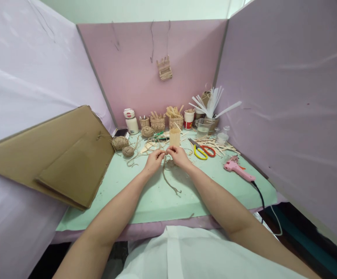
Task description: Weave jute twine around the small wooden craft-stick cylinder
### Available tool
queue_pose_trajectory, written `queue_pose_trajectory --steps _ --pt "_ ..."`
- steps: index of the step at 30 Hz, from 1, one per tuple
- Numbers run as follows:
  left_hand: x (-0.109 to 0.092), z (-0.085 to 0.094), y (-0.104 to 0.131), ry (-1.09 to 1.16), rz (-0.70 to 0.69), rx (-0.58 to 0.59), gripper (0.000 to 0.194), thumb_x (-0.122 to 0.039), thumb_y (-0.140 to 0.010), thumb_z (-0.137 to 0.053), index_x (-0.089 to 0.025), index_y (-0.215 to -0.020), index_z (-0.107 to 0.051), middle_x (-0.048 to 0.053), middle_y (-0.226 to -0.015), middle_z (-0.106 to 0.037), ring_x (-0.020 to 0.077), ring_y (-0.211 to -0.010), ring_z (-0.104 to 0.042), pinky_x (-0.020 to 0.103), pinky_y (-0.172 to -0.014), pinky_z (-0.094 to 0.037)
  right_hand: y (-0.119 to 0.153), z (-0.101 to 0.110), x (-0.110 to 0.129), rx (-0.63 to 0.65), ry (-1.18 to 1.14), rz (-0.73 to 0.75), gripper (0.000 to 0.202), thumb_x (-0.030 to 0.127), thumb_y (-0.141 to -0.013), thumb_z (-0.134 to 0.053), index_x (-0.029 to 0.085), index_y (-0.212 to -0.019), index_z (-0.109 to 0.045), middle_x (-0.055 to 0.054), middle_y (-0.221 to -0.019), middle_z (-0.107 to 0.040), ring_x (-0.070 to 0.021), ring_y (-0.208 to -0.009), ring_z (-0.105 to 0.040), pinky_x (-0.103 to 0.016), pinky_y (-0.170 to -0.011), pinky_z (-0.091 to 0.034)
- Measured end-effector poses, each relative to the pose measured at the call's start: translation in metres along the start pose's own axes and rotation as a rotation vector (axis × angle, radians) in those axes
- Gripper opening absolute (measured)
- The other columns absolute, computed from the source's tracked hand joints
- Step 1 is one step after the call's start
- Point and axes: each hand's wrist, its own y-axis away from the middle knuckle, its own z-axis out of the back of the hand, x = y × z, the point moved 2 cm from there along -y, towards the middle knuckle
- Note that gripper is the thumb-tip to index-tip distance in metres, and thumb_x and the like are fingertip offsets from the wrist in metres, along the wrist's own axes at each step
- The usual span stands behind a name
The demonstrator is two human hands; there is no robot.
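Observation:
My left hand (155,159) and my right hand (177,155) meet over the middle of the table, their fingertips pinched close together. Between them they grip a piece of twine (168,181), whose loose end trails down onto the green table cover. Just behind my fingers stands a small panel of pale wooden sticks (174,137), upright. Whether the twine is joined to that panel is hidden by my hands. Scissors (201,149) with red and yellow handles lie to the right of my right hand. Balls of twine (120,143) rest to the left.
A pink glue gun (239,170) lies at the right, its black cord running over the table edge. Cardboard sheets (69,162) lean at the left. Along the back stand a white bottle (131,121), baskets of sticks (158,123), a paper cup (188,120) and a plastic cup (203,128).

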Motion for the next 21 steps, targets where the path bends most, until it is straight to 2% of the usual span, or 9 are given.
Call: queue_pose_trajectory --steps 4,11,15,18,21 --pt "0.003 0.000 -0.002 0.103 0.060 0.043 0.022 -0.030 -0.076 -0.050 -0.014 -0.081 -0.065 0.003 -0.070 -0.059 0.0143 -0.068 -0.052 0.026 -0.066 -0.040 -0.001 0.001 -0.002 0.007 0.016 -0.034 0.013 0.027 -0.071 -0.051 0.018 -0.067 -0.059 0.000 -0.067 -0.061 -0.0141 -0.067 -0.054 -0.028 -0.069 -0.040" --pt "0.005 -0.002 -0.001 0.204 0.139 0.044 0.026 -0.038 -0.073 -0.054 -0.015 -0.077 -0.064 -0.001 -0.059 -0.051 0.0114 -0.058 -0.045 0.024 -0.057 -0.035 -0.004 0.000 -0.008 0.040 0.002 -0.028 0.016 0.031 -0.072 -0.052 0.017 -0.070 -0.060 0.000 -0.070 -0.062 -0.0141 -0.069 -0.054 -0.028 -0.070 -0.040" --pt "0.006 -0.003 -0.001 0.344 0.225 0.062 0.027 -0.040 -0.069 -0.061 -0.014 -0.075 -0.064 -0.002 -0.057 -0.050 0.0090 -0.054 -0.042 0.023 -0.053 -0.033 -0.004 0.001 -0.010 -0.044 0.017 0.011 0.017 0.031 -0.070 -0.055 0.017 -0.080 -0.057 0.000 -0.072 -0.059 -0.0134 -0.068 -0.053 -0.028 -0.069 -0.041" --pt "0.010 -0.004 -0.001 0.495 0.366 0.030 0.030 -0.040 -0.064 -0.066 -0.013 -0.077 -0.066 0.000 -0.060 -0.053 0.0074 -0.054 -0.043 0.021 -0.051 -0.033 -0.001 0.004 -0.004 -0.170 0.097 0.119 0.019 0.029 -0.069 -0.057 0.018 -0.085 -0.056 -0.001 -0.079 -0.056 -0.0130 -0.069 -0.051 -0.027 -0.070 -0.042" --pt "0.012 -0.003 -0.001 0.582 0.451 -0.032 0.031 -0.040 -0.059 -0.070 -0.012 -0.073 -0.065 0.001 -0.060 -0.054 0.0071 -0.055 -0.045 0.020 -0.051 -0.034 0.005 0.005 0.007 -0.166 0.207 0.304 0.010 0.024 -0.074 -0.054 0.019 -0.081 -0.057 -0.003 -0.085 -0.055 -0.0132 -0.073 -0.050 -0.028 -0.073 -0.041"
